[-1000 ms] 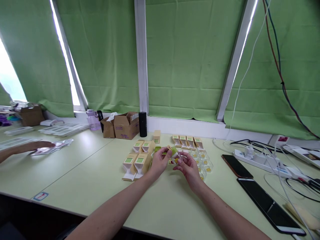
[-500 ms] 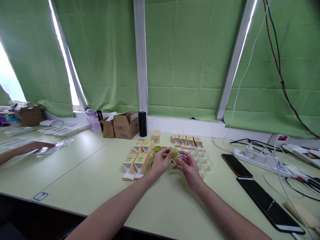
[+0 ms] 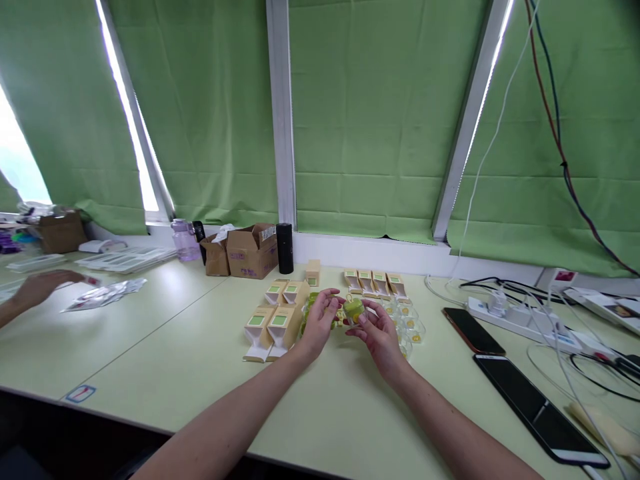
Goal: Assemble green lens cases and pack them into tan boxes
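My right hand [image 3: 379, 335] pinches a small clear jar with a green lid [image 3: 353, 310] above the pale green table [image 3: 165, 347]. My left hand [image 3: 320, 323] hovers just left of the jar, fingers loosely curled, fingertips near it. Tan cardboard boxes with green labels [image 3: 273, 323] stand left of my hands. A row of similar boxes [image 3: 375, 283] sits behind, and several small clear jars with yellow contents [image 3: 410, 327] lie to the right.
Open brown cartons [image 3: 247, 250], a black cylinder [image 3: 285, 248] and a purple bottle [image 3: 184, 240] line the window sill side. Two phones [image 3: 473, 331] [image 3: 540, 410], a power strip [image 3: 520, 320] and cables lie right. Another person's hand [image 3: 40, 287] is by plastic bags [image 3: 103, 295] far left.
The jar has turned in my fingers and sits a bit lower. My left hand has loosened from it. The other person's hand at far left has lifted off the bags.
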`<state>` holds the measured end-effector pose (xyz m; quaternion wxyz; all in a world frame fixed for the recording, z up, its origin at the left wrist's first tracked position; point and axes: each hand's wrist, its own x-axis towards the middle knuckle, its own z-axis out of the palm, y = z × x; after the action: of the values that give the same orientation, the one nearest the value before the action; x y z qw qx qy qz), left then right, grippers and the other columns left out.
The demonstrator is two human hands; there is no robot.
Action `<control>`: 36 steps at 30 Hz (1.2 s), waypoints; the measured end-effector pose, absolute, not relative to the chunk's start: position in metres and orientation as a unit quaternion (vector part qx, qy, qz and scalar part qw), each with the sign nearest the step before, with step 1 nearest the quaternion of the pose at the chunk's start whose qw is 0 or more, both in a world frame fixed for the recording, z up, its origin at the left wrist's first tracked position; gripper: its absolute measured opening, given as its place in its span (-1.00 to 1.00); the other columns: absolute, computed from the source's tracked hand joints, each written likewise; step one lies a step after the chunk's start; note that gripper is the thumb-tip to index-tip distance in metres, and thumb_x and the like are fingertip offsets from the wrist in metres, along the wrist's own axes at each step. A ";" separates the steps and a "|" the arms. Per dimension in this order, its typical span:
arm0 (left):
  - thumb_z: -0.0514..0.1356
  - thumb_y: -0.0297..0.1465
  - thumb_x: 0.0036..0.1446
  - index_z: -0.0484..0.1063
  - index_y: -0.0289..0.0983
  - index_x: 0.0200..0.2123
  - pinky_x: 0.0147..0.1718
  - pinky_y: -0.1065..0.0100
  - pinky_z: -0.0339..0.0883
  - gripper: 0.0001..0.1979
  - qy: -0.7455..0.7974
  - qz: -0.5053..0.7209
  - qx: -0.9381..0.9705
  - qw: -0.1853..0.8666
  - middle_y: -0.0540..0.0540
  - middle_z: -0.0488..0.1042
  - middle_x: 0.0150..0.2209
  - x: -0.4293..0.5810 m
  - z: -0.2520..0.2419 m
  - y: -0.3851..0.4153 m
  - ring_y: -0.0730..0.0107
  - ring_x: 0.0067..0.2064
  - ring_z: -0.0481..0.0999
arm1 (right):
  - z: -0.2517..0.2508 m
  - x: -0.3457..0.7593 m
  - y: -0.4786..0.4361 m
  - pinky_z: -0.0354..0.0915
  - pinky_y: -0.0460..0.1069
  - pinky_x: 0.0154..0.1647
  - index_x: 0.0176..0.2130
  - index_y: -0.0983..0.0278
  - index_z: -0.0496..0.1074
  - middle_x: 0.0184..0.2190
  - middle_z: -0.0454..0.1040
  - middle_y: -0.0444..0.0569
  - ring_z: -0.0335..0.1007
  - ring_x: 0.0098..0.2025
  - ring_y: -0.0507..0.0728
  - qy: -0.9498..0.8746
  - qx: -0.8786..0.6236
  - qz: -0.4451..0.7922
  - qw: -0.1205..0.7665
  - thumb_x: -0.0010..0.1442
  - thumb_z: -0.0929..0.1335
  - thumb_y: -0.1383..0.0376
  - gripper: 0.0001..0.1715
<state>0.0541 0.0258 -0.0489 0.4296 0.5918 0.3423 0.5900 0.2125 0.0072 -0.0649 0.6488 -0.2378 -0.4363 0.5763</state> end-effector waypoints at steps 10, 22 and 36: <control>0.36 -0.33 0.16 0.30 -0.16 0.22 0.05 0.16 0.36 -0.42 0.334 0.518 0.714 0.333 -0.23 0.46 0.10 0.058 -0.048 0.011 0.09 0.16 0.44 | -0.061 0.213 0.004 0.51 0.11 -0.20 0.02 0.09 0.36 -0.31 0.60 -0.13 0.60 -0.31 0.17 -0.423 -0.216 0.586 0.656 0.05 0.61 0.06 -0.36; 0.33 -0.37 0.20 0.43 -0.17 0.14 0.12 0.09 0.38 -0.57 0.349 0.536 0.726 0.253 -0.19 0.50 0.10 0.058 -0.053 0.019 0.16 0.07 0.49 | -0.059 0.215 0.007 0.40 0.01 -0.38 -0.08 0.12 0.39 -0.49 0.52 -0.21 0.47 -0.46 0.09 -0.431 -0.204 0.596 0.646 0.04 0.62 0.06 -0.43; 0.29 -0.29 0.26 0.30 -0.22 0.19 0.04 0.13 0.39 -0.53 0.319 0.544 0.725 0.276 -0.22 0.49 -0.01 0.058 -0.048 0.009 0.17 0.00 0.51 | -0.069 0.216 0.015 0.33 0.00 -0.47 -0.11 0.15 0.48 -0.25 0.63 0.00 0.51 -0.38 0.15 -0.374 -0.144 0.670 0.625 0.23 0.45 0.00 -0.66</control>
<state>0.0578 0.0089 -0.0480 0.2763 0.7251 0.3187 0.5443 0.2163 0.0152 -0.0688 0.6251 -0.1445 -0.3743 0.6695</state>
